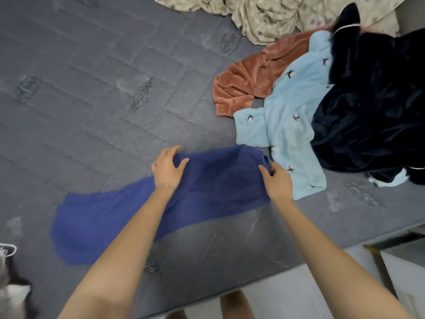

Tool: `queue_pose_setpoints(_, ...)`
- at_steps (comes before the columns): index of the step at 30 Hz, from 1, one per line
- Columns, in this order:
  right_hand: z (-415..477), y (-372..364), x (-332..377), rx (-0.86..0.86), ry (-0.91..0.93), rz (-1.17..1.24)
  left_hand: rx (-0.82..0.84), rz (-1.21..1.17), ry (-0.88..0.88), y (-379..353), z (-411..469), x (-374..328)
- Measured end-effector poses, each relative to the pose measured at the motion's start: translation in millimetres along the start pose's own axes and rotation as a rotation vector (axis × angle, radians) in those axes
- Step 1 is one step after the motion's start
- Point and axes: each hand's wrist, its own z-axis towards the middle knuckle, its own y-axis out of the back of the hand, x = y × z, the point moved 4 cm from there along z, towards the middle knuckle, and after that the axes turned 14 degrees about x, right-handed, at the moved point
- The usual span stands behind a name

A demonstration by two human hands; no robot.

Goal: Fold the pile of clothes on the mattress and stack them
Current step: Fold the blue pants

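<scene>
Your left hand (167, 169) and right hand (277, 180) each grasp the far edge of a blue garment (110, 215) spread on the mattress (92, 88); next, fold it over evenly.

Both hands, left hand (167, 168) and right hand (277, 180), pinch the far edge of a blue fabric garment (138, 210) lying on the grey quilted mattress (92, 88); a light-blue fleece garment (289, 116) lies just right of it.

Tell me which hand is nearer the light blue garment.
Right. The right hand pinches the dark blue cloth just beside the light blue garment; the left hand grips that cloth farther left.
</scene>
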Motion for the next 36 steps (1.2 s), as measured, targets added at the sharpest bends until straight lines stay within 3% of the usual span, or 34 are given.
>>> queue_pose_setpoints(4, 32.9, -23.9, -23.5, 0.002, -0.011, -0.086, 0.084, 0.117, 0.007, -41.2, -4.1, 26.6)
queue_pose_setpoints(10, 30.5, -74.6, -19.3, -0.096, 0.242, -0.355, 0.215, 0.304, 0.061, -72.7, -24.5, 80.4)
queue_pose_setpoints(23, -25.2, -215.4, 56.2, 0.073, 0.388, -0.611, 0.111, 0.434, 0.124, 7.2, -71.9, 195.0)
queue_pose_setpoints(30, -53.1, -296.2, 90.7, 0.174, 0.412, -0.689, 0.037, 0.298, 0.247, 60.5, -103.5, 286.6)
queue_pose_setpoints(36, -45.1, -359.6, 106.2, 0.345, 0.490, -0.795, -0.128, -0.123, 0.487, 91.7, -98.0, 371.0)
